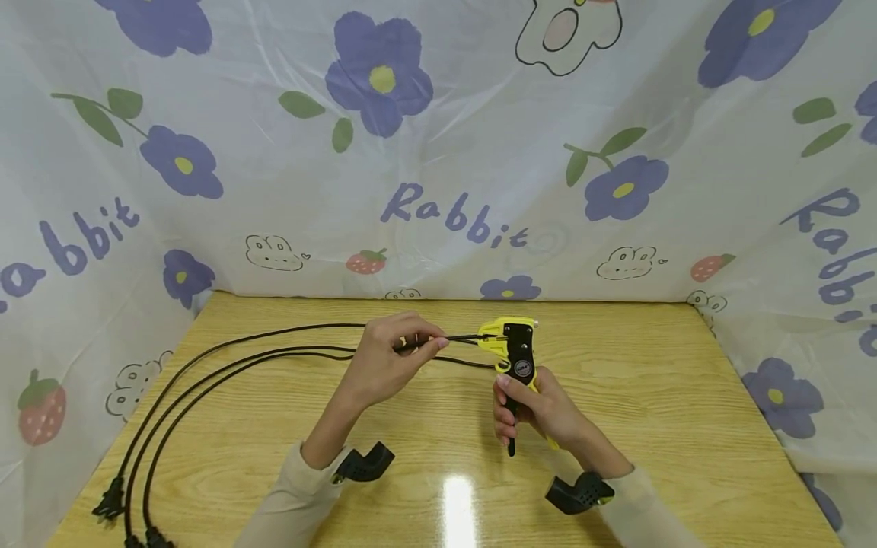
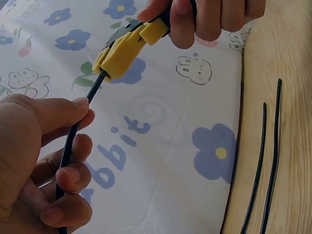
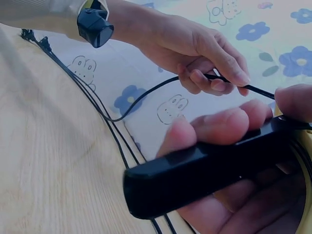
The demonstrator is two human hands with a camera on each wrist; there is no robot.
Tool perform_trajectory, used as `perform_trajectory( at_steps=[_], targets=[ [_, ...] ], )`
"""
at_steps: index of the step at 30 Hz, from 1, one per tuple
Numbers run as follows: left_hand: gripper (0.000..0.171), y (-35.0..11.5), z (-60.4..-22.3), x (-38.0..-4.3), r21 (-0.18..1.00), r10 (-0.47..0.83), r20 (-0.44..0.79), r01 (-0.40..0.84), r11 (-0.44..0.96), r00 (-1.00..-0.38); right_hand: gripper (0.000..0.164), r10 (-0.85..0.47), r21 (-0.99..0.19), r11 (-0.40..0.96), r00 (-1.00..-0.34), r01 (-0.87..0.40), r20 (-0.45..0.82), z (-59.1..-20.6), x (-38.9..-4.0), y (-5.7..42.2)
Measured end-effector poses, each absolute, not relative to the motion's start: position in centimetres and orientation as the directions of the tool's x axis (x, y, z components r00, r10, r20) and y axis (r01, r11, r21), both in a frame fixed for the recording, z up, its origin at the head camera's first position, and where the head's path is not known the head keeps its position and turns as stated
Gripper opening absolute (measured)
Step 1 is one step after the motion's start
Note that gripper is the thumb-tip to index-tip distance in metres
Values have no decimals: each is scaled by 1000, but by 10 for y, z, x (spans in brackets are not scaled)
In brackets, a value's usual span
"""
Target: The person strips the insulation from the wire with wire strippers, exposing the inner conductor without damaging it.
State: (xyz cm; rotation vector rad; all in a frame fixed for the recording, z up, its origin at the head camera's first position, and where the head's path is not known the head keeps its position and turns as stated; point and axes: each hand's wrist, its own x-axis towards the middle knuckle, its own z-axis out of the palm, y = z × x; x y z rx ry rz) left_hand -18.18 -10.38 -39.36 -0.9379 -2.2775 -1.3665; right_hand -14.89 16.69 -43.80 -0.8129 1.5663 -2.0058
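Observation:
My left hand (image 1: 384, 359) pinches a black power cord (image 2: 94, 89) between thumb and index finger, close to its end; the other fingers curl round the cord. A yellow and black wire stripper (image 1: 522, 352) is in my right hand (image 1: 548, 411), whose fingers wrap round its handles. The stripper's head points left toward my left hand. In the left wrist view, the cord's tip enters the yellow nose of the stripper, which hides the very end. The right wrist view shows the black handle (image 3: 195, 178) against the curled fingers.
Two more black cords (image 2: 273, 161) lie along the wooden table (image 1: 651, 396), passing behind my hands. Black plugs (image 1: 110, 502) rest at the table's front left corner. A white curtain (image 1: 466, 152) with flowers and rabbits encloses the back and sides.

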Motion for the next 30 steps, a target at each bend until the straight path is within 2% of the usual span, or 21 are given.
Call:
perform_trajectory(
  at_steps=[17,30],
  targets=[
    [6,-101,-394,-182,666,354,583,680,306,-731,44,-637,-960,-279,-749,3,183,-441,-144,160],
    [6,-99,-397,-182,671,352,575,672,313,-738,40,-604,-961,-273,-786,50,131,-444,-143,159]
  ],
)
